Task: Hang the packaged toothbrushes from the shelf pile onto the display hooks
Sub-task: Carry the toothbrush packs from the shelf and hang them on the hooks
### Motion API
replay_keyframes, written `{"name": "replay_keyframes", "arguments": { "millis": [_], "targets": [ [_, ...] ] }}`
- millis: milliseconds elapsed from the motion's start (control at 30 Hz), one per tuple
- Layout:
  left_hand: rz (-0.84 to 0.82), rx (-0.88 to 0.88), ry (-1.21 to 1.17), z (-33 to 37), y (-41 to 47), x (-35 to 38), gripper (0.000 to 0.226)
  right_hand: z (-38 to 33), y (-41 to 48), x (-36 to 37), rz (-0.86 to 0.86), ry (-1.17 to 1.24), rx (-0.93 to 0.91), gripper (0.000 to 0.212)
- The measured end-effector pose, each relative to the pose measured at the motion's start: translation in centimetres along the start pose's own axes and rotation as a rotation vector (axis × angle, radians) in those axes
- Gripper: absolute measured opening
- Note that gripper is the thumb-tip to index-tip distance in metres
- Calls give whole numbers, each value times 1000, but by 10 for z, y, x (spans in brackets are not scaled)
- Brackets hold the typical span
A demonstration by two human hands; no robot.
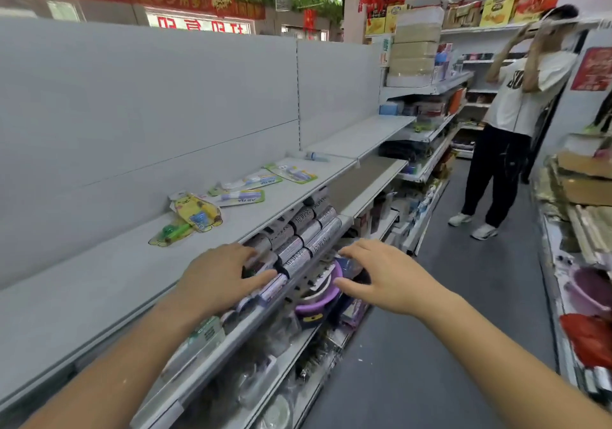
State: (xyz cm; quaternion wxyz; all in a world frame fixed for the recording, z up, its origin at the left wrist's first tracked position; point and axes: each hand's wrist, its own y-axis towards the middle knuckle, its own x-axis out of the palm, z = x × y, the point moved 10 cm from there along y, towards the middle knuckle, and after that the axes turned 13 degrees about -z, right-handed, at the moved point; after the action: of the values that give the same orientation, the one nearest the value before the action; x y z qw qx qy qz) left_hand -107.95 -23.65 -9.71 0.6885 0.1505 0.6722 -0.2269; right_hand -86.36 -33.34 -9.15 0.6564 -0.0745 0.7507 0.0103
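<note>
Several packaged toothbrushes lie loose on the grey shelf [109,273]: a yellow cartoon pack [195,211], a green-handled one [170,232], and green-backed packs [243,195] [291,172] further right. No display hooks are visible. My left hand [218,279] reaches over the shelf's front edge, fingers spread on the packaged rolls [298,243] stacked on the shelf below. My right hand [387,273] hovers open over a purple round item [318,299] lower down. Neither hand holds anything.
A bare grey back panel [149,104] rises behind the shelf. Lower shelves hold mixed goods. A person in a white shirt and dark trousers [510,120] stands in the aisle at the right. Boxes and basins [586,283] line the right side.
</note>
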Motion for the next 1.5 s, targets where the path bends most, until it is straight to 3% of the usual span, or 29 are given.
{"name": "replay_keyframes", "arguments": {
  "millis": [167, 300, 333, 467, 600, 767, 967, 1233, 1500],
  "targets": [
    [43, -57, -32, -16, 69, -16, 116, 36, 82, -14, -3, -29, -70, 70],
    [67, -130, -75, -41, 128, -15, 85, 64, 153, -22, -13, -41, -98, 68],
    [63, -145, -96, -46, 141, -14, 87, 70, 170, -24, -38, -52, -100, 69],
    [70, -185, -197, -68, 189, -16, 135, 93, 236, -45, -42, -67, -133, 85],
    [81, -252, -134, -83, 219, -19, 94, 105, 292, -56, -34, -64, -182, 72],
    [79, -407, -53, -112, 232, -24, 96, 105, 356, -54, -53, -18, -279, 68],
    [71, -686, -148, -145, 203, -21, 66, 75, 420, -57, -49, 9, -485, 66],
    [212, -1058, -185, -156, 133, -29, 59, 34, 457, -59, -113, 66, -704, 64],
    [113, -1227, -289, -173, 121, -8, 73, -11, 473, -29, -251, 29, -634, 66]
  ]
}}
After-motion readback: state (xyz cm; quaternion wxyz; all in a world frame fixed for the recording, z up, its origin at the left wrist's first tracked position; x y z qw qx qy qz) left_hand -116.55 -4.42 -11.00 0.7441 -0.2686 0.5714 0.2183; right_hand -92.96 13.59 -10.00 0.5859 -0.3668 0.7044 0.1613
